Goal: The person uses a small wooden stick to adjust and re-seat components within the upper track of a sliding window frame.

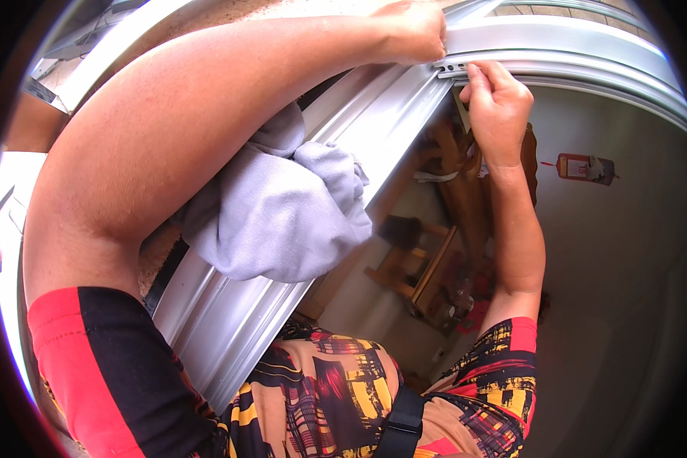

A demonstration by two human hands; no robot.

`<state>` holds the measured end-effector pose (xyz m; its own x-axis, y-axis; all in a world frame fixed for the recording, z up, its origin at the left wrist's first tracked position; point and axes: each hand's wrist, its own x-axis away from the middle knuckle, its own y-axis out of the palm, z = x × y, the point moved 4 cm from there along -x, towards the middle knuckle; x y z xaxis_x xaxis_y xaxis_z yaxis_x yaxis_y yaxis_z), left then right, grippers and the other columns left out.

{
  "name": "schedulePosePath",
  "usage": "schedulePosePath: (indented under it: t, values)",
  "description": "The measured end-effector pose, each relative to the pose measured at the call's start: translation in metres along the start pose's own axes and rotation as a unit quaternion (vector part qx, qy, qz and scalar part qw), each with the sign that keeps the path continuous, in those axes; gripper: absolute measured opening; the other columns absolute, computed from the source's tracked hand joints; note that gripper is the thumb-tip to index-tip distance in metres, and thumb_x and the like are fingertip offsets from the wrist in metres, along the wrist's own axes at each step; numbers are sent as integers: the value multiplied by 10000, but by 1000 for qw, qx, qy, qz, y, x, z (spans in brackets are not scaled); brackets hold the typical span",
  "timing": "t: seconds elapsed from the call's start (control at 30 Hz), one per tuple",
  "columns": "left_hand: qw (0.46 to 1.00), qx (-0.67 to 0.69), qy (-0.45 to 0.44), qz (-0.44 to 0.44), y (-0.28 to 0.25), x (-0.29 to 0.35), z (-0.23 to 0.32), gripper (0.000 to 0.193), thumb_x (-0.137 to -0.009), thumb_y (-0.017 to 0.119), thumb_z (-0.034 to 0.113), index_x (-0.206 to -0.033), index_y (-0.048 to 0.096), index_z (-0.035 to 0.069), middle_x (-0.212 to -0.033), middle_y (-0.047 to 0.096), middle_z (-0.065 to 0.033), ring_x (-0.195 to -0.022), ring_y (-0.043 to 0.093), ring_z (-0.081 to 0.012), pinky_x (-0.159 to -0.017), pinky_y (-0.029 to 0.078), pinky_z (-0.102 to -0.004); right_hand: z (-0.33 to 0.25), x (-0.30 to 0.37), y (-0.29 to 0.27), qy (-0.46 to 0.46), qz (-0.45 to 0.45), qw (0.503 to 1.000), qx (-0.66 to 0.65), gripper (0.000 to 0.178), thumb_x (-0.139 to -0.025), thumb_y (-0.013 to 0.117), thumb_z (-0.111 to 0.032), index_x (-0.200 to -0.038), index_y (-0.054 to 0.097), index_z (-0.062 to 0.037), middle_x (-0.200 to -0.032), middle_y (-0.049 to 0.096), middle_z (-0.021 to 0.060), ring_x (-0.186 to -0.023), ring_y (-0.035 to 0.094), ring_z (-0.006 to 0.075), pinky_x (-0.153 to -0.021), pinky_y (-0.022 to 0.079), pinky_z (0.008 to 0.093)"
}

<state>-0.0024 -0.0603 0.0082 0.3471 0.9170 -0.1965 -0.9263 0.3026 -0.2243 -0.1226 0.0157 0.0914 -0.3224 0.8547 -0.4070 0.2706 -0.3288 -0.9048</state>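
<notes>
My left hand (414, 32) is closed in a fist at the far end of a silver metal window frame (351, 111), close to its corner. The back of the hand hides whatever its fingers hold. Just right of it, my right hand (502, 99) is closed, with thumb and forefinger pinched at a small slotted metal piece (454, 69) on the frame's inner edge. Whether a small item sits in that pinch is hidden. A bunched light grey cloth (282, 214) lies over the frame under my left forearm.
Inside the room, right of the frame, stand wooden furniture (420, 267) and a pale wall (611, 252). A red-edged hanging panel (585, 169) is on that wall. A black strap (401, 424) crosses my chest. Bright outdoor surfaces show at the left.
</notes>
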Motion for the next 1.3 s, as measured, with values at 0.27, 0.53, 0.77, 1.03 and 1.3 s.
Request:
schedulePosePath:
  t: [0.27, 0.53, 0.77, 1.03, 1.3]
  values:
    - [1000, 2, 5, -5, -3, 3, 1, 121, -704, 624, 104, -769, 707, 45, -729, 671, -162, -690, 661, -265, -646, 508, -381, 6, 13, -4, -8, 85, 992, -91, 97, -866, 614, -7, -929, 682, 20, -581, 596, 36, -509, 541, 79, -496, 420, 221]
    - [1000, -5, 13, -7, 1, 0, -2, 138, -698, 635, 114, -789, 712, 45, -733, 673, -164, -701, 664, -273, -656, 512, -387, -2, 9, -13, -163, 67, 982, 66, 54, -856, 626, -38, -902, 655, -40, -702, 640, 115, -576, 617, 244, -547, 476, 303]
    - [999, -26, 18, 5, 4, 1, -14, 129, -706, 640, 132, -766, 709, 40, -730, 670, -173, -695, 660, -280, -655, 509, -399, -31, -8, 12, -263, -51, 909, 320, 27, -830, 552, -79, -850, 567, -88, -724, 634, 67, -658, 637, 274, -539, 482, 359]
    - [999, -29, 17, -11, 10, 2, 1, 132, -710, 666, 166, -732, 695, 39, -715, 664, -173, -666, 646, -267, -632, 502, -391, -34, -4, 22, -270, -131, 845, 442, 23, -754, 571, -75, -770, 585, -83, -645, 641, 86, -613, 661, 229, -534, 511, 345]
    - [1000, -26, -13, -9, 9, 1, 0, 103, -710, 638, 93, -776, 698, 41, -750, 670, -173, -700, 657, -283, -660, 509, -399, -9, -10, 12, -102, -72, 961, 247, 86, -814, 585, -120, -801, 586, -35, -706, 647, 154, -663, 641, 344, -610, 498, 456]
